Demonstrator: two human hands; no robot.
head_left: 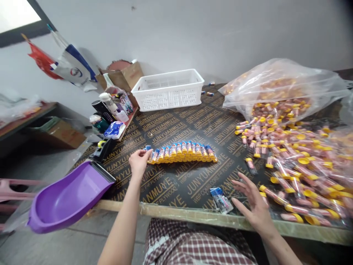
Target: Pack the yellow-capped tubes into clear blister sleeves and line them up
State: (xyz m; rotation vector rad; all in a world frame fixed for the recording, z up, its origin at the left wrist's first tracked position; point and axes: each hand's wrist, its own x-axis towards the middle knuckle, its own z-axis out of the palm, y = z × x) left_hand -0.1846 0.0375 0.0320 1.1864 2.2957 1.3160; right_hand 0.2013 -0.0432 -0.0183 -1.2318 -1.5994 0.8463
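Note:
A curved row of small tubes point(182, 150) with blue-and-yellow labels and yellow caps lies across the middle of the dark table. At its left end, my left hand point(138, 162) pinches a small blue-labelled tube point(148, 148); the fingertips partly cover it. My right hand point(256, 206) is held over the table's front edge with its fingers apart and nothing in them. Just left of those fingers lies a small stack of printed labels point(221, 201). To the right spreads a heap of clear tubes point(298, 158) with pink contents and yellow caps.
A large clear plastic bag point(248, 84) spills tubes at the back right. A white plastic basket point(169, 97) stands at the back, with a few loose tubes beside it. Bottles point(110, 106) and a tape dispenser point(103, 150) are at the left. A purple scoop point(66, 195) juts past the table's left corner.

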